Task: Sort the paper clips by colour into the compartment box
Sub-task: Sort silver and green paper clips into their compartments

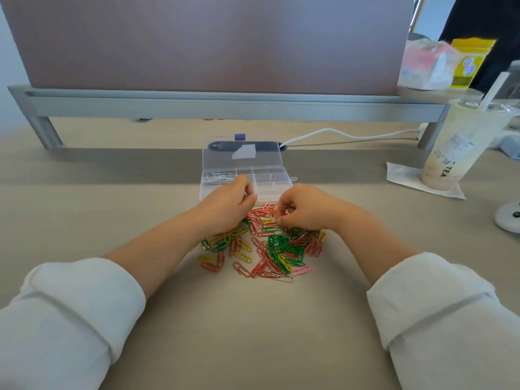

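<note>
A loose pile of paper clips in red, pink, green, yellow and white lies on the desk in front of me. Behind it stands a clear compartment box with its lid raised; white clips fill its back left compartment. My left hand hovers over the box's front edge with fingers curled, and something thin and metallic glints between the fingertips. My right hand sits on the pile's far right part, fingers curled down and pinching at a clip.
A grey monitor stand spans the desk behind the box. A white cable runs right from a dark device behind the lid. A tea cup with a straw stands on a napkin at the right, beside snack bags.
</note>
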{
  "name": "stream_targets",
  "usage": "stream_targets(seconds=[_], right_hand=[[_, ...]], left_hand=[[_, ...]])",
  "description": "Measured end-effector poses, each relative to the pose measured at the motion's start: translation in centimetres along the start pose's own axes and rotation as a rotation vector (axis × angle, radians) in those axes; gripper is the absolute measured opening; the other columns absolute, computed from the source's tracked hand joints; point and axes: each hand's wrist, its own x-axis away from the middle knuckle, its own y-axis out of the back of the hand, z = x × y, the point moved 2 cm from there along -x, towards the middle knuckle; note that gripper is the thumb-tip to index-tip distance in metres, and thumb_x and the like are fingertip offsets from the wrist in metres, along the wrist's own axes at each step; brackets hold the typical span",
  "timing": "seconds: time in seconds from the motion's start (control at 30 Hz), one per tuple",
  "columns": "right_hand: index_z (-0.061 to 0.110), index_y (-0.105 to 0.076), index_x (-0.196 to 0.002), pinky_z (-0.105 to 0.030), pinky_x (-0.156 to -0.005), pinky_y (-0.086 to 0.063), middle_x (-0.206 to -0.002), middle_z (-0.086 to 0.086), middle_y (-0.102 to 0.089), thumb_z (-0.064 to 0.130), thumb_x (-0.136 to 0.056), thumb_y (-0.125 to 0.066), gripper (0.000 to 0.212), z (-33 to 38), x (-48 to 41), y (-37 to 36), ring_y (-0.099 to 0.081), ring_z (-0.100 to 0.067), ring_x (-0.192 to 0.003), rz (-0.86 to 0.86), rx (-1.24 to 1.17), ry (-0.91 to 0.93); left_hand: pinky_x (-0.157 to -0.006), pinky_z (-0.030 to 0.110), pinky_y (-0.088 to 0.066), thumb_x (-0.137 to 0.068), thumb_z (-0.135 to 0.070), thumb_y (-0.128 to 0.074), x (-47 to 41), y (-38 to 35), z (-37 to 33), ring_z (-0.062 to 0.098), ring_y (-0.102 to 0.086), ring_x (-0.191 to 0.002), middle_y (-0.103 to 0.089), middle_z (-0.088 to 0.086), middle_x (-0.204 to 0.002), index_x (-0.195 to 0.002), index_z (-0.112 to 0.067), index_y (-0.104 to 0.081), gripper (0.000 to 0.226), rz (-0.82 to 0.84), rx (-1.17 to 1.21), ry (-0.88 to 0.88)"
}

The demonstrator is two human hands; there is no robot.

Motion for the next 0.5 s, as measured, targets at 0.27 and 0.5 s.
stream_targets(seconds=[0.27,0.5], right_hand=[[0.016,-0.069,-0.095,-0.016,-0.047,-0.029,-0.061,0.01,-0.041,0.015,-0.082,-0.066,0.013,-0.09,0.47,0.77,-0.038,-0.003,-0.054,0.009,-0.003,-0.018],[0.016,-0.07,-0.088,-0.016,-0.049,-0.026,-0.061,0.014,-0.043,0.027,-0.079,-0.073,0.015,0.01,0.48,0.52,-0.04,-0.001,-0.055,0.018,0.031,-0.009]], left_hand=[[-0.075,0.025,-0.035,-0.101,-0.019,-0.026,-0.14,-0.47,-0.49,0.013,-0.046,-0.088,-0.049,-0.005,-0.096,-0.112,-0.02,-0.056,0.032,0.118,-0.134,-0.022],[-0.079,0.038,-0.049,-0.098,-0.042,-0.025,0.35,0.3,-0.28,0.019,-0.058,-0.085,-0.067,0.001,-0.089,-0.087,-0.016,-0.063,0.047,0.008,-0.384,-0.078]])
